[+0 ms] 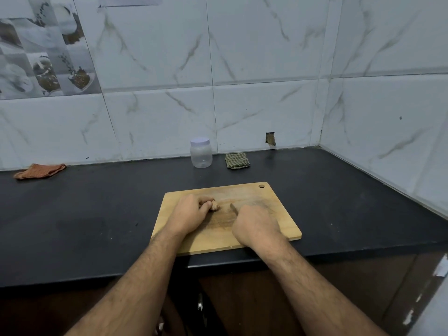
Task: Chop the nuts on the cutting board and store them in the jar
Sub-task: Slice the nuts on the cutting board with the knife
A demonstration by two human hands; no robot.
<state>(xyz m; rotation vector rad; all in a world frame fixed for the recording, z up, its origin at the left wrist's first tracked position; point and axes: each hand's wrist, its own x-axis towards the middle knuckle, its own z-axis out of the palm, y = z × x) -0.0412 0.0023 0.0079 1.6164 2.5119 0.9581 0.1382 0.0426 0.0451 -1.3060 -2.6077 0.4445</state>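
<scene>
Step in hand: chopping, judged from the pose; nothing has gone into the jar yet.
Left hand (191, 212): fingers curled, pinching a small cluster of nuts (214, 206) against the cutting board (286, 214), steadying them for the blade.
Right hand (254, 223): fist curled round what looks like a knife (233, 209); only a dark sliver of blade shows ahead of the knuckles, so the handle and the exact edge angle cannot be made out.
Nuts: near the middle of the board, just left of the blade; a brownish dusting of what may be chopped bits lies between the two hands.
Cutting board: wooden, flat on the dark bench (97, 214), its near edge close to the bench front, hanging hole at the far right corner.
Jar (201, 153): clear plastic, upright, white lid on, apparently empty, well apart from the board at the back of the bench by the tiled wall.
Other things: a checked cloth (237, 161) just right of the jar; an orange cloth (40, 171) far left.
Next move calls for: bringing the blade down beside the left fingertips with those fingers tucked clear, then more passes; later the lid must come off before any pieces can be stored.
</scene>
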